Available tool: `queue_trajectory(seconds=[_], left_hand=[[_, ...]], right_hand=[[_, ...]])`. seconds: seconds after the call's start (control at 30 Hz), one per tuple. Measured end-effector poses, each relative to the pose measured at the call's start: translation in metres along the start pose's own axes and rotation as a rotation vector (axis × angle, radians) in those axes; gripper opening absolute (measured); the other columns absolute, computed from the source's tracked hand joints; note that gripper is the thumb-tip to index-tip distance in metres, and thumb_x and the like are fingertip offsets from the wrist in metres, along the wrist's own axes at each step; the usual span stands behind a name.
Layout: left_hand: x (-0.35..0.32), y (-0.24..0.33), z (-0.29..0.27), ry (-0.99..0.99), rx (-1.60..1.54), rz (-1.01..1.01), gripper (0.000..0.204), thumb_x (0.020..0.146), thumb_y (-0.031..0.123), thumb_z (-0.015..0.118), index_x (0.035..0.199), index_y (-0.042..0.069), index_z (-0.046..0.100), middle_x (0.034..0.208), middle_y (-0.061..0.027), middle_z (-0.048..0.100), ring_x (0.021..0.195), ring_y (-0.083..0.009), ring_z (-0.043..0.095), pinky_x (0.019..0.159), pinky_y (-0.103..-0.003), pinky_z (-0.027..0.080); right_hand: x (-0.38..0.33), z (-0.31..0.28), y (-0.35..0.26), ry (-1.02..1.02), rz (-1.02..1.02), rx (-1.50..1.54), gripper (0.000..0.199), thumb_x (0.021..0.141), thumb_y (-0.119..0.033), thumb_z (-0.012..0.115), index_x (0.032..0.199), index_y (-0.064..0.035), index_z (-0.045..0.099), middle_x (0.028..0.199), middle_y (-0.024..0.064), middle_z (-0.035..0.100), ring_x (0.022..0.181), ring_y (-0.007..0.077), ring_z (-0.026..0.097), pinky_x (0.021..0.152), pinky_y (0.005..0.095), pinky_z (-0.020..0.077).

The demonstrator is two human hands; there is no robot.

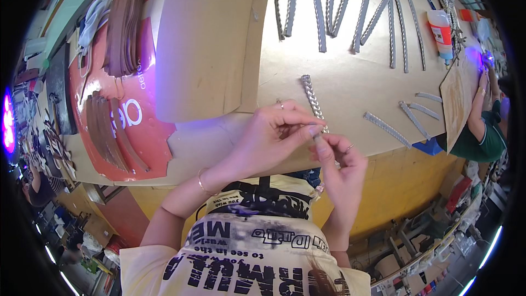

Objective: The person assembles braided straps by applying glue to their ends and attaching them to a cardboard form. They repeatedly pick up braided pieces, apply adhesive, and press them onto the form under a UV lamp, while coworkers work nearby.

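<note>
Near the table's front edge, my left hand [278, 133] and my right hand [344, 169] meet with their fingertips pinched together. Between them is one end of a silvery braided strap [312, 95], whose other end reaches away over the table. The fingers hide the held end, so its exact shape there cannot be made out. More grey straps with braided edges [322, 16] lie spread across the far part of the table. A few shorter grey braided strips [387, 129] rest to the right of my hands.
A large curved brown cardboard sheet [205, 49] rises left of centre. Farther left, bundles of brown strips [126, 30] lie on a red sheet [152, 156]. A white and red bottle [440, 35] stands at the right. Beyond it another person in a green top [482, 137] works at the table's end.
</note>
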State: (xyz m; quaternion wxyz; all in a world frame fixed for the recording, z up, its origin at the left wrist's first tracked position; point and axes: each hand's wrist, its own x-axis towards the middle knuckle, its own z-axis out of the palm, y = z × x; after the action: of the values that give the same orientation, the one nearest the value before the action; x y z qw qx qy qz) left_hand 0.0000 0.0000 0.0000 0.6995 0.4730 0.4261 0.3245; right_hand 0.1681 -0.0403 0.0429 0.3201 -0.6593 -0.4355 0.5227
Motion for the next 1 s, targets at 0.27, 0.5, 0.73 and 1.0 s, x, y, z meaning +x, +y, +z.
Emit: queue_trajectory(seconds=[0.27, 0.5, 0.73, 1.0], left_hand=[[0.022, -0.012, -0.001, 0.369, 0.995, 0.423, 0.044, 0.083, 0.012, 0.07, 0.124, 0.001, 0.059, 0.113, -0.0153, 0.054, 0.095, -0.0299, 0.059, 0.076, -0.036, 0.052], [0.02, -0.028, 0.0, 0.295, 1.049, 0.364, 0.047, 0.081, 0.008, 0.071, 0.127, 0.003, 0.059, 0.119, -0.0177, 0.053, 0.096, -0.035, 0.058, 0.078, -0.042, 0.051], [0.018, -0.025, 0.001, 0.273, 1.104, 0.341, 0.049, 0.079, 0.008, 0.071, 0.127, 0.004, 0.06, 0.12, -0.0158, 0.052, 0.095, -0.0335, 0.058, 0.079, -0.04, 0.051], [0.02, -0.022, -0.004, 0.223, 1.142, 0.353, 0.049, 0.078, 0.007, 0.072, 0.125, 0.001, 0.06, 0.119, -0.0154, 0.051, 0.093, -0.0301, 0.058, 0.078, -0.038, 0.051]], right_hand=[[0.041, 0.0, 0.004, -0.028, 0.13, 0.348, 0.019, 0.099, -0.016, 0.059, 0.096, 0.0024, 0.062, 0.079, 0.0042, 0.064, 0.061, 0.0065, 0.055, 0.056, 0.0203, 0.0452], [0.065, 0.021, 0.007, 0.02, 0.114, 0.098, 0.019, 0.099, -0.016, 0.058, 0.094, 0.0025, 0.061, 0.073, 0.0025, 0.062, 0.059, 0.0048, 0.054, 0.055, 0.0202, 0.045], [0.071, 0.029, 0.006, 0.109, 0.146, 0.041, 0.021, 0.097, -0.015, 0.06, 0.089, 0.0038, 0.064, 0.066, 0.0023, 0.061, 0.055, 0.0036, 0.052, 0.049, 0.0201, 0.0414], [0.074, 0.036, 0.004, 0.187, 0.167, 0.001, 0.022, 0.096, -0.015, 0.062, 0.087, 0.0055, 0.066, 0.062, 0.002, 0.061, 0.052, 0.003, 0.049, 0.046, 0.0208, 0.039]])
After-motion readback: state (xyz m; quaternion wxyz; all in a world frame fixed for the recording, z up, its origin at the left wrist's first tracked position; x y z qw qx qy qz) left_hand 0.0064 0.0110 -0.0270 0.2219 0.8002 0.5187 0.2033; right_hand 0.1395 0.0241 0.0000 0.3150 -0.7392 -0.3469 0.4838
